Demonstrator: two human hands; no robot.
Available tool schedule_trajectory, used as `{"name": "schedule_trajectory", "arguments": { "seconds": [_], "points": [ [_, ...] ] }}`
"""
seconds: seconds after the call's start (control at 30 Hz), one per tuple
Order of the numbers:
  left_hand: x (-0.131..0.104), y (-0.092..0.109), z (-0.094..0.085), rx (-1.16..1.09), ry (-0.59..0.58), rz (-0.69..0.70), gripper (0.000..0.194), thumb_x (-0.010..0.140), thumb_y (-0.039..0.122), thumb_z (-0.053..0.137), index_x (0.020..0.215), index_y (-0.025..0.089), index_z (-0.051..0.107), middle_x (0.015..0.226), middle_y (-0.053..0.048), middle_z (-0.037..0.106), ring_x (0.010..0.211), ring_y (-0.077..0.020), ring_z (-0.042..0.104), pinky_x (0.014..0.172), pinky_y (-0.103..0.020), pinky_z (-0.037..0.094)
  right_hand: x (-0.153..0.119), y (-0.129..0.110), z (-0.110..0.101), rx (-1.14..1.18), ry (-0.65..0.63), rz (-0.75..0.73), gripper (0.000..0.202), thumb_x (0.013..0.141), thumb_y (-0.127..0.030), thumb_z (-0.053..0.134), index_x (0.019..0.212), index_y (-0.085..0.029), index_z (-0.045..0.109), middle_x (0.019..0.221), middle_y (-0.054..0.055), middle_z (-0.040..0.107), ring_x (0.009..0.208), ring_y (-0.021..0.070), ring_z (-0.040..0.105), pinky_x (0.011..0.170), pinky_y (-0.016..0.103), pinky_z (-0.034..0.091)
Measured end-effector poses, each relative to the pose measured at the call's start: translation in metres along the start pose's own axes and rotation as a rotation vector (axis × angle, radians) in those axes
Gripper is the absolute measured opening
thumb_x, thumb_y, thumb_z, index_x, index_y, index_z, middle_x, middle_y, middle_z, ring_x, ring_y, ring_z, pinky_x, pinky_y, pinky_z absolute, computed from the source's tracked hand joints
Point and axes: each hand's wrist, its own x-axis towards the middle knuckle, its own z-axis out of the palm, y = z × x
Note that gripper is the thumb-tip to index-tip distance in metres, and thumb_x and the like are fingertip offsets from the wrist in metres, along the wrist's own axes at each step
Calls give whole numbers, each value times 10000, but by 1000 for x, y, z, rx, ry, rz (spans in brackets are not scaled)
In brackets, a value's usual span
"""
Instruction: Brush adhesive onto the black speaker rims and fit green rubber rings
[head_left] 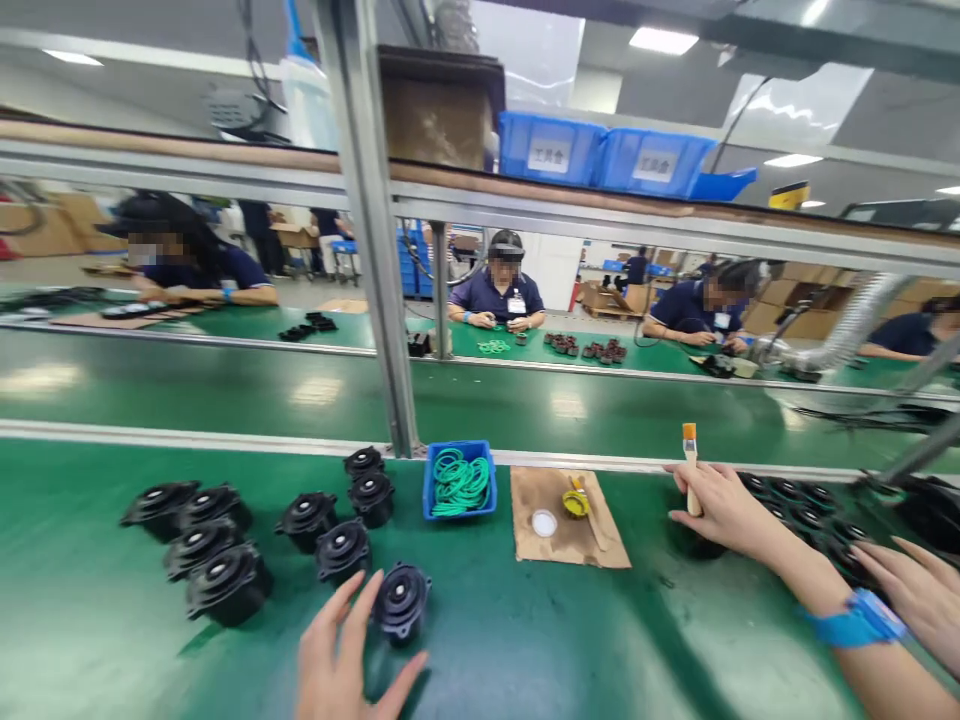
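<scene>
While the left hand [341, 650] curves beside one black flanged housing [402, 598], thumb and fingers apart, the right hand [720, 500] is clamped on a flat paintbrush [689, 445], orange bristles up. Whether the left touches the housing: cannot tell. Housing stands on the green bench [487, 650], on the near side of a blue tray [461, 515] of green rings [459, 482]. Looks: black drum, stepped concentric top, pale centre spot, small lugs round the flange. Similar housings [231, 585] grouped to its left. Below the right hand, a dark round part [694, 545], mostly hidden. Blue band [844, 625] on that wrist. Another person's hand [911, 590] at the right edge, beside more black parts [810, 515]. Cardboard sheet [529, 545] carries a yellow pot [576, 503] and a white disc [544, 523].

Writing: two blue bins [514, 150] on the shelf [450, 185], each with a white label [549, 155]; characters apparently 工具盒, slightly blurred. Badge [516, 305] on the person opposite [480, 295] too small to read.
</scene>
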Motion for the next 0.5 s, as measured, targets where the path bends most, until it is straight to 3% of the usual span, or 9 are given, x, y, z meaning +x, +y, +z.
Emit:
{"name": "schedule_trajectory", "arguments": {
  "seconds": [0.1, 0.17, 0.23, 0.3, 0.4, 0.5],
  "points": [
    [10, 1, 0, -8, -158, 13, 700, 884, 320, 600, 1514, 280, 298, 1507, -136, 432, 1365, -363, 457, 1038, -519, 490, 40, -63, 11, 186, 106, -162, 45, 904, -269, 541, 915, -228, 525, 894, 87, 663, 853, 272, 623, 785, 395, 437],
    [9, 2, 4, -65, -255, -28, 676, 900, 266, 565, 1517, 306, 294, 1470, -111, 500, 1319, -313, 534, 986, -443, 543, 67, -114, 22, 278, 123, -248, 120, 965, -253, 481, 872, -224, 550, 864, 81, 664, 803, 260, 602, 735, 370, 436],
    [0, 4, 10, -125, -267, -69, 631, 901, 252, 556, 1494, 303, 346, 1393, -101, 576, 1236, -282, 608, 956, -410, 562, 92, -164, 36, 308, 111, -322, 104, 964, -211, 499, 889, -220, 572, 875, 69, 660, 815, 245, 590, 732, 346, 430],
    [-13, 8, 19, -168, -206, -76, 615, 880, 239, 571, 1469, 285, 398, 1349, -104, 614, 1207, -284, 626, 976, -421, 547, 116, -206, 51, 332, 82, -394, 76, 933, -149, 548, 911, -210, 588, 905, 61, 657, 842, 224, 578, 749, 322, 421],
    [-31, 13, 33, -213, -146, -82, 653, 822, 171, 590, 1452, 250, 438, 1344, -123, 629, 1197, -298, 636, 972, -405, 551, 146, -245, 68, 362, 35, -473, 160, 859, -37, 576, 825, -193, 584, 823, 33, 630, 798, 193, 554, 733, 295, 383],
    [-40, 14, 38, -264, -154, -103, 688, 790, 118, 597, 1451, 244, 450, 1355, -130, 623, 1197, -303, 636, 968, -393, 553, 164, -261, 76, 411, 7, -505, 237, 788, 43, 545, 729, -187, 537, 725, 5, 580, 717, 168, 514, 700, 287, 340]
  ]
}}
